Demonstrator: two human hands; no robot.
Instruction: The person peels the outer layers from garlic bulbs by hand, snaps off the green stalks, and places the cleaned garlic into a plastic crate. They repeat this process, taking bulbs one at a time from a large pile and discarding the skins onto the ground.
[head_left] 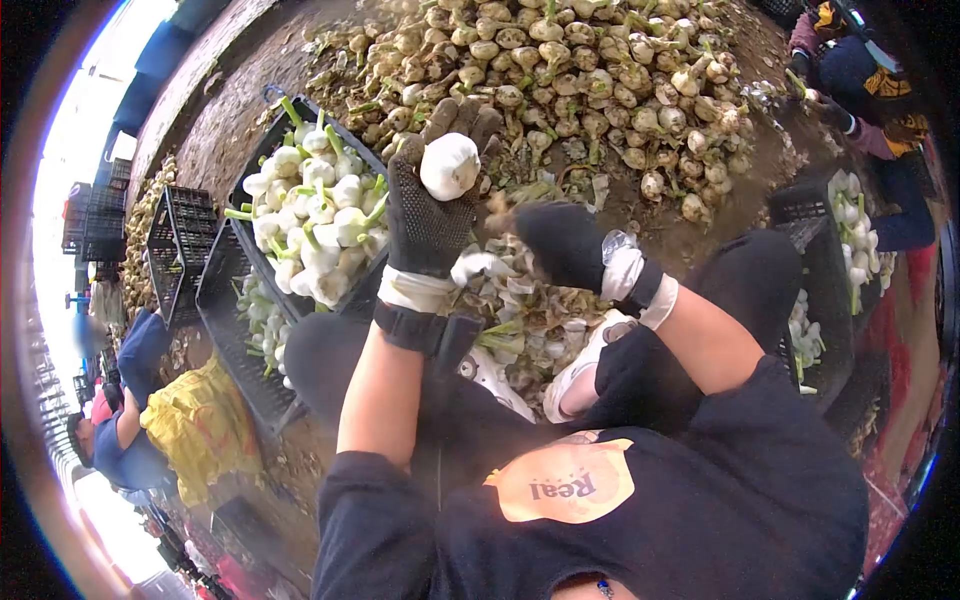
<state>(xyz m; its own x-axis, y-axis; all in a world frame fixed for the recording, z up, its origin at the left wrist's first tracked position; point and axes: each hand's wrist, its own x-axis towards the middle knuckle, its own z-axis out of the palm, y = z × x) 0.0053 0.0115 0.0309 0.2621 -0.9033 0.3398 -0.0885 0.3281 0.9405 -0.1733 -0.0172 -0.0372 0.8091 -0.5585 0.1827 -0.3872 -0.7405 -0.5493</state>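
My left hand (428, 205), in a black dotted glove, is raised and grips a clean white garlic bulb (449, 166). My right hand (562, 243), also in a black glove, hangs lower over a heap of peelings and cut stalks (520, 320) between my knees; what it holds is hidden. A black crate (262, 150) just left of my left hand is filled with cleaned white garlic bulbs (315, 220).
A big pile of unpeeled garlic (570, 80) covers the ground ahead. More black crates (185, 250) stand at the left, another crate (820, 260) with bulbs at the right. One person (860, 80) sits at the upper right, another person (125, 420) at the lower left.
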